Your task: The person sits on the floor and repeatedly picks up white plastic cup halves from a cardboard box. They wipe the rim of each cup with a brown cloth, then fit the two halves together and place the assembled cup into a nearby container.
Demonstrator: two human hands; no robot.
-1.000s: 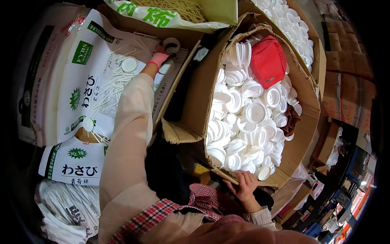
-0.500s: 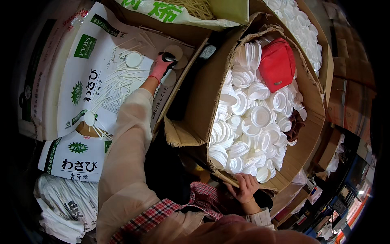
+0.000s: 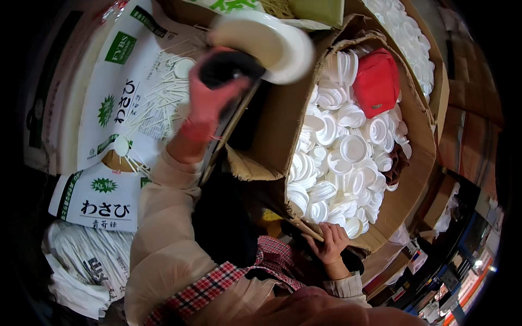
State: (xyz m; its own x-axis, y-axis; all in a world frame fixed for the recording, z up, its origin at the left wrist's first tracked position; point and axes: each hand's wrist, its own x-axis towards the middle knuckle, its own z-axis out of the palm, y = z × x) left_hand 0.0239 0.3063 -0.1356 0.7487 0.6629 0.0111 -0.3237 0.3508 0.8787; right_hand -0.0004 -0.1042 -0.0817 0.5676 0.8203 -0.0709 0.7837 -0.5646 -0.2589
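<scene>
My left hand [image 3: 215,89], in a pink glove with black fingers, is raised over the right side of the left-hand carton. It grips white round lids [image 3: 291,51], blurred by motion and partly hidden behind the glove; how many I cannot tell. Bare, my right hand [image 3: 330,244] has its fingers curled over the near rim of a large cardboard box [image 3: 261,130]. Many white round plastic lids [image 3: 353,149] fill that box. Beside my left forearm, thin white sticks [image 3: 149,117] and a white disc [image 3: 184,68] lie on printed white sheeting [image 3: 106,81].
A red pouch [image 3: 376,82] rests on the lids, and a brown cloth [image 3: 398,163] lies near the right wall. Another carton of white lids [image 3: 405,41] stands behind. A white plastic sack [image 3: 89,261] sits lower left. Stacked brown cartons [image 3: 467,144] line the right.
My left hand has risen from the carton, bringing up white lids that lay at its right side. My right hand still grips the box rim. The view has shifted slightly.
</scene>
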